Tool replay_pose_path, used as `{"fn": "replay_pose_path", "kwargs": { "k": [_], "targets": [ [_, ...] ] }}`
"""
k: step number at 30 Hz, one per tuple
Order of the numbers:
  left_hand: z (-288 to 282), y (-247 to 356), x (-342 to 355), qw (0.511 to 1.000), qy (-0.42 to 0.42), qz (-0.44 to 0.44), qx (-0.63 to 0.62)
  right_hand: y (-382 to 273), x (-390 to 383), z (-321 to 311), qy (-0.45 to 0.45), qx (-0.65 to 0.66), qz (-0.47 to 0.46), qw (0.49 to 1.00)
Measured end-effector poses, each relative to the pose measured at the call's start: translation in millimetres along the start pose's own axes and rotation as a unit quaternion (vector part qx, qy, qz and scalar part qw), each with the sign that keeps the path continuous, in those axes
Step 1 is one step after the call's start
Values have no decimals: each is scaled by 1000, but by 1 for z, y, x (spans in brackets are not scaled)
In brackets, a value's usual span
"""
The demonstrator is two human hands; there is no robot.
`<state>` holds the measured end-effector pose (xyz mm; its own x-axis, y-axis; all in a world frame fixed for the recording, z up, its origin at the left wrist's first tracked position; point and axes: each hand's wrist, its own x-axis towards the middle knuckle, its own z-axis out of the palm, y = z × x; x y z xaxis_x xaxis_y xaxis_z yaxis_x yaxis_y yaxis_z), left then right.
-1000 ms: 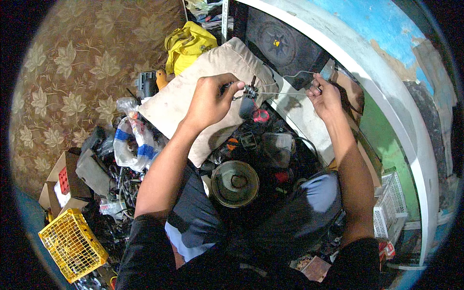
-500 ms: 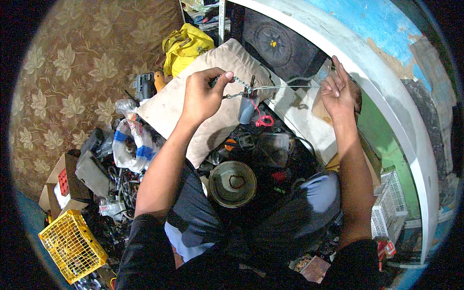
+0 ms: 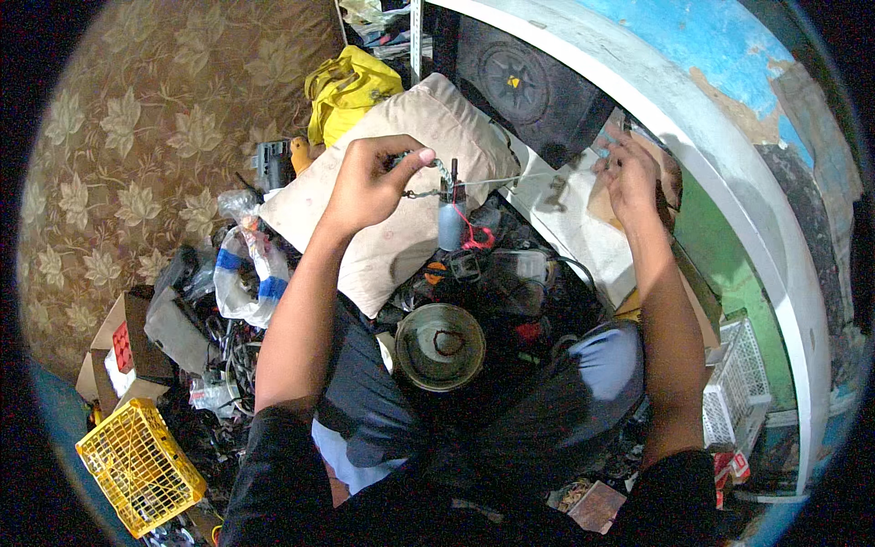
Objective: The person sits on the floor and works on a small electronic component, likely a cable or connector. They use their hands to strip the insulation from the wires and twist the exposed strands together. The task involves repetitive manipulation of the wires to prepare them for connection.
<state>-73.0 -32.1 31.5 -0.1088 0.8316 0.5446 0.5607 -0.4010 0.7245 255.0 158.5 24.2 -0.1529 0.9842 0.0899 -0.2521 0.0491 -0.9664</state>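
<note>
Two hands [image 3: 369,190] [image 3: 633,187], one blue-grey cylinder [image 3: 451,228] between them, one bowl [image 3: 419,357] below

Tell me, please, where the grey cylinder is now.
In the head view, the grey cylinder is just above centre, to the lower right of the left hand, near the pillow.

The camera rides on the person's head, the left one of a side-by-side pair, and looks steeply down between the forearms [image 3: 305,310] onto the lap [image 3: 383,410]. It sits near the work, with the left hand [image 3: 374,187] and right hand [image 3: 633,178] above centre. Its fisheye reaches wide, from flowered cloth [image 3: 128,191] on the left to blue wall [image 3: 684,36] at upper right, bending straight edges toward a dark rim.
</note>
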Motion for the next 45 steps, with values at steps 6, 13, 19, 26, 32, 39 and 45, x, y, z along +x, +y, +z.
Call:
{"fn": "replay_pose_path", "kwargs": {
  "k": [6,13,19,26,32,39,45],
  "targets": [
    [18,11,-5,998,-58,30,18,46,-4,-17,-386,-629,55,672],
    [18,17,-9,997,-73,-26,5,37,-73,86,-434,-364,-107,817],
    [23,22,-4,995,-20,-58,-83,35,-74,98,-448,-265,-70,851],
    [31,21,-7,992,-60,-14,-113,44,-72,100,-457,-303,-239,802],
    [32,22,-5,992,-40,-26,-120,45,-70,96,-418,-287,-276,816],
    [32,25,-4,989,-22,-93,-117,26,-81,104,-327,-334,-381,798],
    [32,15,-1,981,69,-130,-126,8,-78,103,-262,-436,-490,708]
  ]
}}
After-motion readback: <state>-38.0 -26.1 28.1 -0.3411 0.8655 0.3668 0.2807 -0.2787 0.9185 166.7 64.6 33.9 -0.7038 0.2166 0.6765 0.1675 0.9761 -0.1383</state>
